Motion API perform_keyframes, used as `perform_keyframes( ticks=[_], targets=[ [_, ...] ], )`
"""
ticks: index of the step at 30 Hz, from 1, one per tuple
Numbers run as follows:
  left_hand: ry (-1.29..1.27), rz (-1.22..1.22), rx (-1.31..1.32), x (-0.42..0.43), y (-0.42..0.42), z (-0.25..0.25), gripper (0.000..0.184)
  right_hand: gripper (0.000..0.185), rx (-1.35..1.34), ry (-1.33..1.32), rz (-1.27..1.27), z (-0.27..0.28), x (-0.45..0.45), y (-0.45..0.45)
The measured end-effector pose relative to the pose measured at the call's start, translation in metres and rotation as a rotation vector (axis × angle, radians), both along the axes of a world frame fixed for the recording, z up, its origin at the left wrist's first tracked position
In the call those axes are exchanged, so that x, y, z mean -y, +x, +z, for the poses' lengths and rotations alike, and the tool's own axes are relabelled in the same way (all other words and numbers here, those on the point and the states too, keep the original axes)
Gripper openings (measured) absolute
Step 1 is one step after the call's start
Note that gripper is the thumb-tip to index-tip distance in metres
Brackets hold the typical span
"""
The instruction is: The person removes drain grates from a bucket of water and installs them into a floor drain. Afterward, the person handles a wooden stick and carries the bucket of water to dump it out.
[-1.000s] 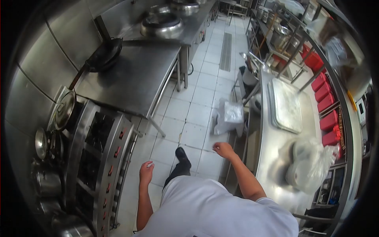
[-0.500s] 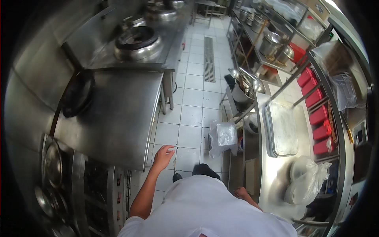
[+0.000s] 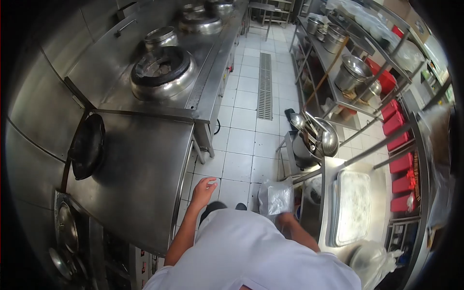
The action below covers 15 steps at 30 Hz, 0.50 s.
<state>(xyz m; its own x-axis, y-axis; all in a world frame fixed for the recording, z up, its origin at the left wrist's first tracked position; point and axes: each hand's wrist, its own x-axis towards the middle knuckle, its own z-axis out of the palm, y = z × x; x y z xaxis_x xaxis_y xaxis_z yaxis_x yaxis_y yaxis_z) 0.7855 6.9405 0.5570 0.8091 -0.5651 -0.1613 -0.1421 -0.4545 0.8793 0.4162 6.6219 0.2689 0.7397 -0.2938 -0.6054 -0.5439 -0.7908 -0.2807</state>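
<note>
Clear plastic bag low at right, beside desk; boxy, face nearly square, so long axis and heading hard to tell. Glare obscures bag's contents. Right hand overlaps bag's near edge; fingers hidden, cannot tell whether grasping. Left hand released, loosely curled. Farther off, pot holds ladles, strainer. Red bins' contents unclear.

Steel tabletop between eight and nine o'clock, black wok on it; second tabletop at four o'clock, metal tray, clear plastic bag on it.
</note>
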Motion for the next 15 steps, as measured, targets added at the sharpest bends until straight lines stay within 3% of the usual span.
perform_keyframes(
  ticks=[1, 2, 3, 4, 5, 9, 15],
  targets=[
    [-0.001, 0.021, -0.012, 0.007, 0.009, -0.002, 0.029, 0.031, 0.096, 0.128, 0.112, -0.021, 0.045, 0.035],
    [-0.007, 0.039, -0.019, 0.014, 0.022, -0.004, 0.029, 0.029, 0.042, 0.248, -0.270, 0.002, 0.069, 0.094],
    [-0.015, 0.056, -0.022, 0.020, 0.038, -0.006, 0.029, 0.029, 0.145, 0.276, -0.392, 0.053, 0.081, 0.150],
    [-0.024, 0.071, -0.023, 0.027, 0.054, -0.009, 0.029, 0.027, 0.339, 0.299, -0.415, 0.052, 0.103, 0.191],
    [-0.013, 0.094, -0.041, 0.033, 0.071, -0.018, 0.030, 0.023, 0.351, 0.348, -0.499, 0.093, 0.110, 0.240],
    [-0.103, 0.205, -0.192, 0.066, 0.151, -0.065, 0.029, 0.020, 0.497, 0.501, -0.461, 0.147, 0.139, 0.372],
    [-0.193, 0.186, -0.253, 0.162, 0.279, -0.052, 0.029, 0.021, 0.307, 0.590, -0.392, 0.188, 0.167, 0.454]
  ],
)
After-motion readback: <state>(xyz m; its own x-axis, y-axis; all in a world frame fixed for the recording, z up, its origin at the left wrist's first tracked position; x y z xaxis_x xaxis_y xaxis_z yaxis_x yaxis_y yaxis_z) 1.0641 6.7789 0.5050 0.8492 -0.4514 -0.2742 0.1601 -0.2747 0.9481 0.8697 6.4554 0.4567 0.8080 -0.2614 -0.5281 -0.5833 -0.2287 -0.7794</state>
